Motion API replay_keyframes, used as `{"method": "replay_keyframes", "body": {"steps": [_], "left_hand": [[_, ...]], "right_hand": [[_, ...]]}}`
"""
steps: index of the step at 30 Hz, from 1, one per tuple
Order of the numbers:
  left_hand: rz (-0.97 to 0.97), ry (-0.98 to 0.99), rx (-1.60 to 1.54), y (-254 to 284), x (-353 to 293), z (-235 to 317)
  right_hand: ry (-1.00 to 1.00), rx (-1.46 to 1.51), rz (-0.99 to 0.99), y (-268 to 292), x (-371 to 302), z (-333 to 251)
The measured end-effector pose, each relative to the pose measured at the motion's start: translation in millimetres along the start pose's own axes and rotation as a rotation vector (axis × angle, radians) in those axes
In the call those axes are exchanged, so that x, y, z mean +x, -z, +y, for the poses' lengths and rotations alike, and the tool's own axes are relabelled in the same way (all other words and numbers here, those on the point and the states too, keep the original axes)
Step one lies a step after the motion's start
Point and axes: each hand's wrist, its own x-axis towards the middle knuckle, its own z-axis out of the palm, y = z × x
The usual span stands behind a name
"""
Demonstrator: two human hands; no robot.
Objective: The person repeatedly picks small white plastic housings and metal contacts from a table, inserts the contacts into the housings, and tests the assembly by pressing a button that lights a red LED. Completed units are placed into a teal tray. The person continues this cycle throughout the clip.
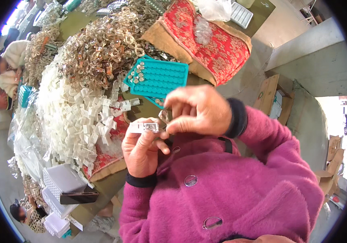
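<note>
My left hand (140, 152) pinches a small white and transparent plastic case (151, 127) between thumb and fingers, holding it in front of my chest. Just above and to the right, my right hand (200, 111) is curled, with a shiny metal loop (163, 116) at its fingertips, close to the case. What exactly the loop is cannot be made out. Beyond my hands lie stacked teal trays (163, 79) with rows of shallow hollows. Several small round metal pieces (137, 73) rest at the top tray's left side.
Left of my hands spreads a heap of small white plastic pieces (66, 109). Behind it is a large pile of metallic loops (100, 50). A red patterned cushion (226, 48) lies at the far right. A dark phone-like slab (79, 197) rests against white ridged trays (62, 178). People sit at the left.
</note>
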Motion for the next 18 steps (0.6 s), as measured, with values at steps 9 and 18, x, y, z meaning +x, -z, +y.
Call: {"method": "replay_keyframes", "body": {"steps": [9,18], "left_hand": [[0.096,0.023,0.013,22.3,41.4,20.3],[0.073,0.064,0.053,24.5,59.0,26.6]], "right_hand": [[0.413,-0.990,0.016,4.4,122.0,19.5],[0.341,-1.056,0.007,-2.6,120.8,27.7]]}}
